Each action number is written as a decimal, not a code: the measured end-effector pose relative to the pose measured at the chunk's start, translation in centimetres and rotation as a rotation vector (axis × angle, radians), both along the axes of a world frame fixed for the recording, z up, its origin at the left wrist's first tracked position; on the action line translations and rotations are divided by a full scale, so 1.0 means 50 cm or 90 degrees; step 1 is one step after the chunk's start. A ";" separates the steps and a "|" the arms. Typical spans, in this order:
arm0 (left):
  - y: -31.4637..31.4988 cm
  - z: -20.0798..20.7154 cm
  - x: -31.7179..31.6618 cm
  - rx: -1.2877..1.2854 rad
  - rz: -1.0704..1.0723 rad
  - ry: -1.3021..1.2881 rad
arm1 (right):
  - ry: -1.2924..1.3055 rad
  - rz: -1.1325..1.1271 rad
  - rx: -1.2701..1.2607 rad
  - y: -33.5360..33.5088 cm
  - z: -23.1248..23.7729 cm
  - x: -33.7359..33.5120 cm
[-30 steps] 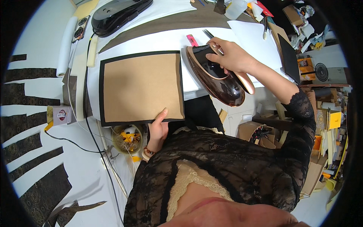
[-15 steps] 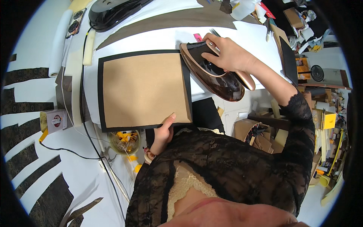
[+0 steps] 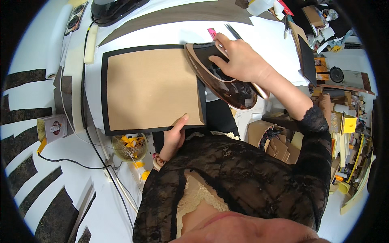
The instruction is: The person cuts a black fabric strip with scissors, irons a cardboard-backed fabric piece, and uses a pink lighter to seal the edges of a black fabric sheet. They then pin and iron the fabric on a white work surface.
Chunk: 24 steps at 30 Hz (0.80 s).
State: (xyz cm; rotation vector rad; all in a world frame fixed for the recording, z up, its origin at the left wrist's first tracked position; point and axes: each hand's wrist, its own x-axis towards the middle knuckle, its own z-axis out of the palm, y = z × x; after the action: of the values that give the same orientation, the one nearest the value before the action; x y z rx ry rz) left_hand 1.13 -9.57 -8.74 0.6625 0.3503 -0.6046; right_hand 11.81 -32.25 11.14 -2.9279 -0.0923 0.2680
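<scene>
A tan board (image 3: 150, 89) with a black border lies at the front of the white work surface, its near edge jutting toward my lap. My left hand (image 3: 175, 135) pinches that near edge toward the right, thumb on top and fingers mostly hidden below. The fingers of my right hand (image 3: 245, 60) are wrapped round the handle of a glossy brown and black clothes iron (image 3: 240, 95). Its narrow end covers the board's far right corner, and the body slants down along the right border. Whether the soleplate presses on the board is hidden.
Beyond the iron lie a pink item (image 3: 212, 33) and tweezers (image 3: 233, 31). A black cable (image 3: 86, 97) runs down the left side, near a phone (image 3: 76, 18). Dark patterned strips (image 3: 26, 79) lie at far left. A clear bowl (image 3: 130, 148) sits below the board.
The iron has moved slightly left in my right hand, and its narrow end now overlaps the board's far right corner. My left hand keeps its hold on the near edge.
</scene>
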 end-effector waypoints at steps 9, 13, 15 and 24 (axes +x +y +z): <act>0.041 0.053 0.081 0.025 0.022 -0.022 | -0.017 0.140 0.068 0.010 0.017 0.064; 0.045 0.065 0.072 0.012 -0.011 -0.080 | -0.108 0.402 0.235 -0.042 0.036 0.050; 0.040 0.060 0.070 0.024 -0.001 -0.107 | -0.115 0.536 0.131 -0.026 0.057 0.038; 0.042 0.041 0.079 0.103 0.109 -0.089 | 0.002 0.764 -0.026 0.065 0.003 0.041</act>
State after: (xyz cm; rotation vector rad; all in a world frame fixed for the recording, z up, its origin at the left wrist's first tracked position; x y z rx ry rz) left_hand 5.10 -7.49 -6.67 0.8169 0.3228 -0.3671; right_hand 13.85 -28.98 11.28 -2.4986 -1.8183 0.4148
